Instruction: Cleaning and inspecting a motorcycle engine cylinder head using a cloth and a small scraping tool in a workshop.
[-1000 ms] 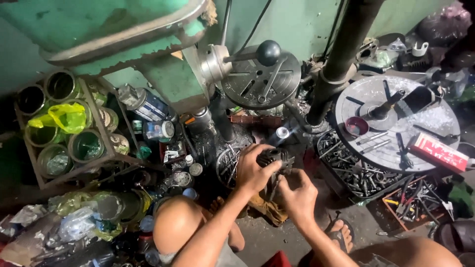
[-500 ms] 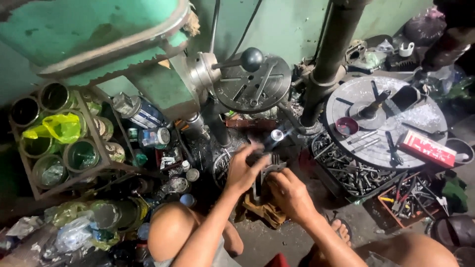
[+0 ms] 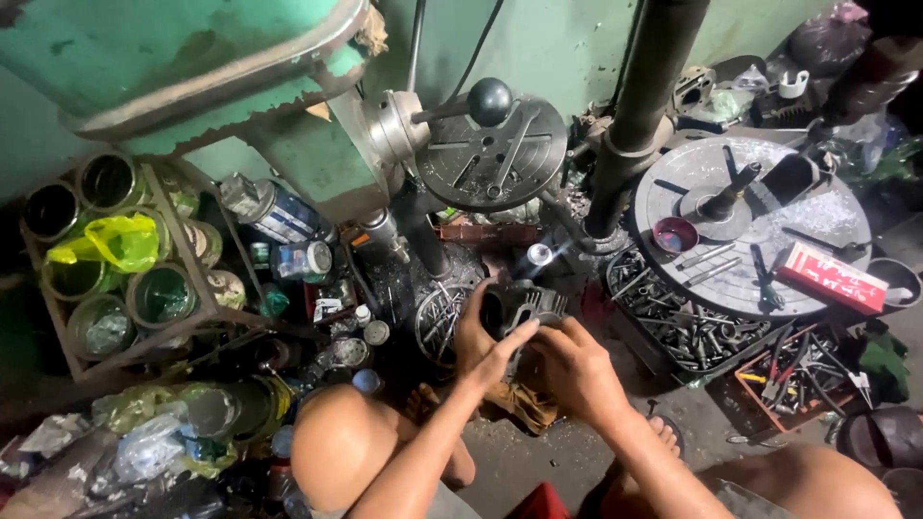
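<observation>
My left hand (image 3: 484, 348) and right hand (image 3: 575, 370) clasp dark finned metal part (image 3: 522, 309), fingers curled around rim, below drill press table (image 3: 492, 154). Likely heavy, rigid, greasy; grip outer body.

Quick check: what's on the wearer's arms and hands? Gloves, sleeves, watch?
Nothing worn. Left hand and right hand are both bare: no gloves, rings or wristbands show. Both forearms are bare to the frame's lower edge, with no sleeve in sight. Dim light hides finer detail.

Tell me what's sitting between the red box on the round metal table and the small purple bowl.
In the head view, loose metal rods and a dark hand tool lie on the round metal table between the red box and the purple bowl.
</observation>
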